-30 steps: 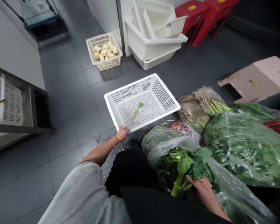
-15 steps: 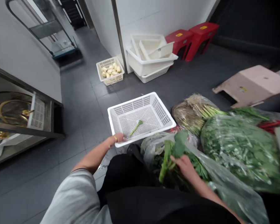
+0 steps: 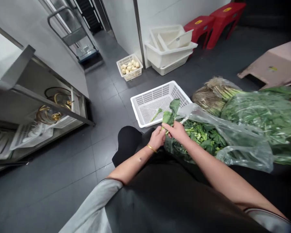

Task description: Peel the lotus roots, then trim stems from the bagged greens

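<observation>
A leafy green stalk (image 3: 168, 117), broad-leaved like Chinese broccoli, is held between both hands in front of my body. My left hand (image 3: 157, 137) closes round its lower end, a gold bangle on the wrist. My right hand (image 3: 176, 132) pinches it just above and to the right, the two hands nearly touching. Beyond them a white perforated basket (image 3: 138, 110) lies on the floor with one short green stem (image 3: 156, 114) in it. Below my right forearm an open clear plastic bag (image 3: 244, 153) holds many leafy greens (image 3: 201, 134).
To the right lie a bundle of scallions (image 3: 214, 94) and a large bag of greens (image 3: 264, 113). A pink stool (image 3: 274, 64) and red stools (image 3: 200, 27) stand behind. White bins (image 3: 171, 53) and a small basket of pale vegetables (image 3: 129, 68) sit ahead. A steel shelf (image 3: 70, 113) is left.
My left hand has let go of the basket's rim and come to the green stalk. My right hand has lifted the stalk from the bag to the front of my body. The view has shifted.
</observation>
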{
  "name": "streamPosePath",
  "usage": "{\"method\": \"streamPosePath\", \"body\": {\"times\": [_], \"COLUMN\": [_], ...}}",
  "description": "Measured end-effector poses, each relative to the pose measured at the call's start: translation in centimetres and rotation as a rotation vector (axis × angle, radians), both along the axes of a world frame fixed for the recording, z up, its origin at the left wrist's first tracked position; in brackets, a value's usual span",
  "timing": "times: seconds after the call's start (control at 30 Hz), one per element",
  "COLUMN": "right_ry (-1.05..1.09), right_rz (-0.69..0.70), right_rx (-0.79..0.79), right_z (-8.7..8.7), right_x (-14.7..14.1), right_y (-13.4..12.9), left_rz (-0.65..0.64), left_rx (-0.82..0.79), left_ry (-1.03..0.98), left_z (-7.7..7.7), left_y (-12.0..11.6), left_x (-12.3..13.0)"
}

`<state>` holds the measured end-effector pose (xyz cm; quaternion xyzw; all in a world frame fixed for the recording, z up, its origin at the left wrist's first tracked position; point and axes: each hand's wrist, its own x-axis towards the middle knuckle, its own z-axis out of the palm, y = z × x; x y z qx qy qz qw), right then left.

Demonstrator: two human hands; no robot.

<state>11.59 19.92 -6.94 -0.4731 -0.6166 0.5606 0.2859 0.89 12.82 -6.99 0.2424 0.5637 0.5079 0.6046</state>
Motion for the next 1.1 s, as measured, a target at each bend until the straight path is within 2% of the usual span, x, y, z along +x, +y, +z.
{"method": "streamPosePath", "body": {"times": [0.07, 0.1, 0.17, 0.23, 0.3, 0.37, 0.43, 0.47, 0.53, 0.6, 0.63, 0.7, 0.77, 0.83, 0.87, 0.9, 0.97, 1.1], "right_ry": [-0.08, -0.102, -0.113, -0.111, -0.133, -0.189, -0.248, -0.278, -0.314, -0.291, -0.263, -0.224, -0.24, -0.317, -0.363, -0.406, -0.389, -0.045], "right_rz": [-0.055, -0.031, 0.119, 0.211, 0.152, 0.06, 0.049, 0.047, 0.048, 0.124, 0.187, 0.29, 0.3, 0.339, 0.369, 0.386, 0.371, 0.325], "right_rx": [0.167, 0.279, 0.481, 0.553, 0.525, 0.451, 0.395, 0.404, 0.534, 0.696, 0.71, 0.593, 0.402, 0.226, 0.172, 0.129, 0.074, 0.042], "right_z": [0.6, 1.0, 1.6, 2.2, 3.1, 4.3, 5.1, 5.1, 4.2, 2.2, 0.9, -1.7, -3.8, -4.9, -5.0, -4.6, -2.8, 2.3], "right_x": [0.1, 0.2, 0.6, 1.1, 1.3, 1.2, 1.0, 0.8, 0.6, 0.9, 1.3, 2.1, 2.9, 3.3, 3.4, 3.3, 3.1, 1.7], "right_y": [-2.8, -4.2, -6.7, -7.8, -6.9, -4.7, -2.7, -2.1, -2.2, -3.7, -4.6, -6.3, -7.0, -6.4, -5.7, -4.9, -3.1, -1.3], "left_rz": [0.064, 0.1, 0.157, 0.163, 0.129, 0.085, 0.06, 0.054, 0.033, 0.001, -0.005, -0.016, -0.083, -0.191, -0.238, -0.272, -0.329, -0.462], "left_rx": [-0.008, -0.013, -0.047, -0.03, 0.072, 0.226, 0.33, 0.35, 0.299, 0.158, 0.092, 0.027, 0.029, 0.031, 0.026, 0.023, 0.026, 0.036], "left_ry": [-0.082, -0.103, -0.103, -0.008, 0.164, 0.363, 0.505, 0.535, 0.476, 0.273, 0.145, -0.1, -0.3, -0.451, -0.506, -0.546, -0.583, -0.592], "left_z": [0.4, 0.8, 1.8, 2.5, 2.6, 2.4, 2.1, 2.0, 1.9, 1.9, 1.9, 2.2, 2.5, 2.8, 2.9, 3.0, 3.0, 2.7], "left_y": [-0.1, 0.2, 0.5, 0.3, -0.5, -1.5, -2.2, -2.3, -1.9, -1.3, -1.1, -0.8, -1.0, -1.5, -1.8, -2.0, -2.5, -2.6], "left_x": [-0.1, -0.3, -0.7, -1.0, -1.0, -0.8, -0.7, -0.7, -1.1, -1.9, -2.4, -3.4, -4.3, -4.8, -4.9, -4.9, -4.7, -3.5]}}
